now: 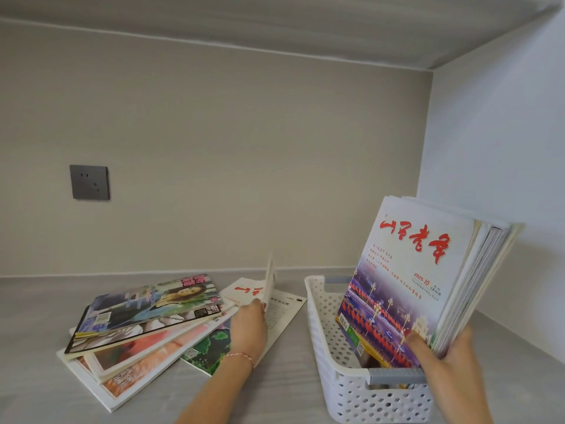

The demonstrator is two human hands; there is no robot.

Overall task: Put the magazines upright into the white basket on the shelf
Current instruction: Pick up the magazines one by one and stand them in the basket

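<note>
A white perforated basket (324, 325) with grey handles stands on the shelf at the right. Several magazines stand upright in it, leaning right; the front one (406, 276) has a white cover with red characters. My right hand (449, 365) grips this standing bundle at its lower right edge, thumb on the front cover. Left of the basket, a loose pile of magazines (143, 319) lies flat on the shelf. My left hand (249, 328) pinches the edge of a thin white magazine (269, 280) with red characters, lifting its cover off the pile's right end.
The grey shelf surface (36, 316) runs to a beige back wall with a dark power socket (89, 182). A white side wall (501, 148) closes the right, close behind the basket. Another shelf board sits overhead.
</note>
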